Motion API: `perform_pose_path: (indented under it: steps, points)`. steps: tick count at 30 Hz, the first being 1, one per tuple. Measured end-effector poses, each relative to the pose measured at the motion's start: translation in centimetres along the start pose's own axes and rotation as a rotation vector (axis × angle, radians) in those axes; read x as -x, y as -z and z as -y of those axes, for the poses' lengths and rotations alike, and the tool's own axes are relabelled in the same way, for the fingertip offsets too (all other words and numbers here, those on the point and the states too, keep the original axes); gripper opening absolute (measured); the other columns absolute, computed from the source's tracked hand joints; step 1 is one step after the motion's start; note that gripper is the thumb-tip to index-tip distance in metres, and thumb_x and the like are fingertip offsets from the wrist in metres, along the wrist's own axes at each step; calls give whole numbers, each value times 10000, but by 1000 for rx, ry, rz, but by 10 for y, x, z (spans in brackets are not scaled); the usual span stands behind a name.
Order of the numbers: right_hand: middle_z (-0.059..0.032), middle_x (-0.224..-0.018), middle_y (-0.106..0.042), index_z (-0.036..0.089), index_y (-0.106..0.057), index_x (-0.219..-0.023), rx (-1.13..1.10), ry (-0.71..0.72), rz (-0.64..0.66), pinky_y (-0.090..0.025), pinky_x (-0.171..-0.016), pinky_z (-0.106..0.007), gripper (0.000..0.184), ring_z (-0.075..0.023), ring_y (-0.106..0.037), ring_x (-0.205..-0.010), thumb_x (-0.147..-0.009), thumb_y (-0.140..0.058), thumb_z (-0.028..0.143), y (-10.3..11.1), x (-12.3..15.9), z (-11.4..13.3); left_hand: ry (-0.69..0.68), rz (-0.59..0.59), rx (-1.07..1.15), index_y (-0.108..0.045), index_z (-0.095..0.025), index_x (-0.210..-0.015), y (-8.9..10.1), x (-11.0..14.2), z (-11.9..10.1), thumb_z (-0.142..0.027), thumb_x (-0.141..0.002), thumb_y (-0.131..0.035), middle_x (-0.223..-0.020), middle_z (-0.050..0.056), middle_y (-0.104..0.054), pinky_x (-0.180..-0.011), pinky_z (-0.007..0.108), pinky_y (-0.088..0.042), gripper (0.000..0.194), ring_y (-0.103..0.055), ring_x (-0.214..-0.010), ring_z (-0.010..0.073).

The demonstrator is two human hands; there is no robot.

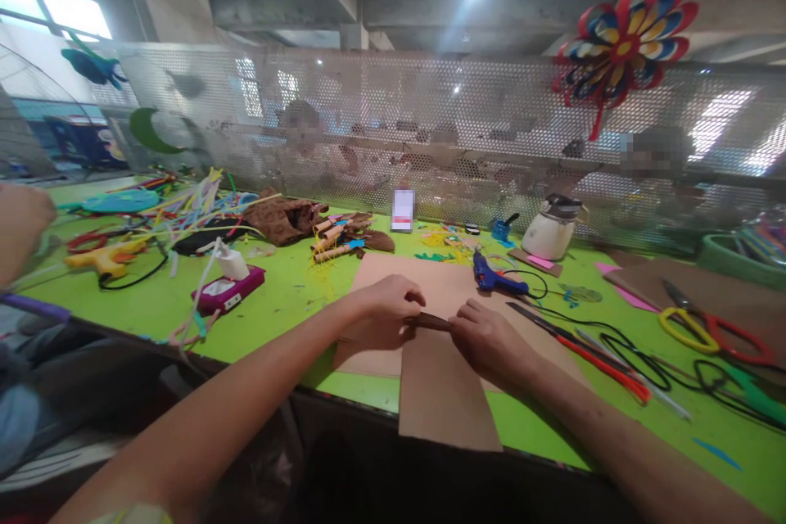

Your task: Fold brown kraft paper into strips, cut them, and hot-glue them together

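Observation:
My left hand and my right hand are close together over the middle of the table. Between them they grip a narrow dark brown strip, apparently card, one end in each hand. Under my hands lies a brown cardboard piece that sticks out past the table's front edge. Larger light brown sheets lie flat behind and beneath it. A blue glue gun rests on the sheets just beyond my right hand. My fingertips are partly hidden, but both hands are closed.
Right of my arm are a red-handled cutter, black cable, and scissors. A white kettle stands at the back. Leftward are a purple power strip, a yellow glue gun and paper strips. Another person's hand shows far left.

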State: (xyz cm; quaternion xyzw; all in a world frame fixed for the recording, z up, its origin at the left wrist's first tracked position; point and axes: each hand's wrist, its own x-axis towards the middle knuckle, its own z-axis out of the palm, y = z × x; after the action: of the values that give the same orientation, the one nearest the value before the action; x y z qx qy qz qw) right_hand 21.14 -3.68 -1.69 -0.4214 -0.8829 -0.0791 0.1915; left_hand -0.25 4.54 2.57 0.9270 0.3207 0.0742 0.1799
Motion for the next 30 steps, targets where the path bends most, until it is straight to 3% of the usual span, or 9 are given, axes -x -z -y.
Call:
perform_pose_path:
  steps: [5,8,14,18,23,27,30]
  points:
    - [-86,-828,-547,163,-540,-884,23,-45,-60,-348,-652,-322,131,-197,-459,-739,-816,-449,98,11,2,3,-15,76,126,-602,-136,-636,8,-18,-5,-344,-882,-360,-595,15,-563,-591,240,-355,404,-444,-574,125]
    - [-110,-897,-551,149,-529,-1046,40,-27,-79,-383,-696,-351,260,-227,-465,-797,-800,-457,106,13,3,0,-32,112,287,-506,-153,-551,7,-19,-6,-388,-882,-385,-536,-13,-465,-587,247,-340,424,-376,-563,116]
    - [-149,-960,-550,112,-505,-1164,104,26,-117,-420,-722,-374,316,-246,-468,-847,-876,-375,103,4,1,-8,17,106,901,-551,-142,-738,-11,-1,-12,-406,-859,-457,-702,22,-546,-638,266,-394,306,-475,-646,127]
    - [-136,-942,-550,138,-535,-1117,73,-29,-126,-431,-747,-365,276,-237,-481,-859,-904,-362,114,2,-2,-3,50,121,1190,-503,-144,-753,-22,6,-16,-409,-806,-558,-655,-14,-464,-578,250,-363,276,-432,-590,104]
    - [-114,-934,-549,191,-570,-1049,-18,-64,-118,-439,-736,-361,241,-235,-492,-851,-854,-446,121,14,-2,4,64,55,915,-473,-157,-683,-17,4,-15,-463,-810,-528,-598,-42,-369,-530,239,-307,336,-356,-559,98]
    - [-127,-1003,-549,180,-562,-1120,-88,-27,-79,-441,-764,-389,367,-267,-491,-903,-753,-582,159,22,-2,8,12,24,600,-474,-153,-649,-12,-1,-14,-461,-832,-483,-612,-31,-397,-571,240,-323,359,-361,-602,108]
    - [-120,-1004,-579,192,-604,-1065,-160,-12,-60,-424,-821,-406,279,-262,-498,-923,-789,-565,178,20,-4,6,-25,10,450,-491,-146,-656,-12,-5,-12,-430,-854,-456,-640,-20,-446,-598,233,-336,347,-390,-642,117]
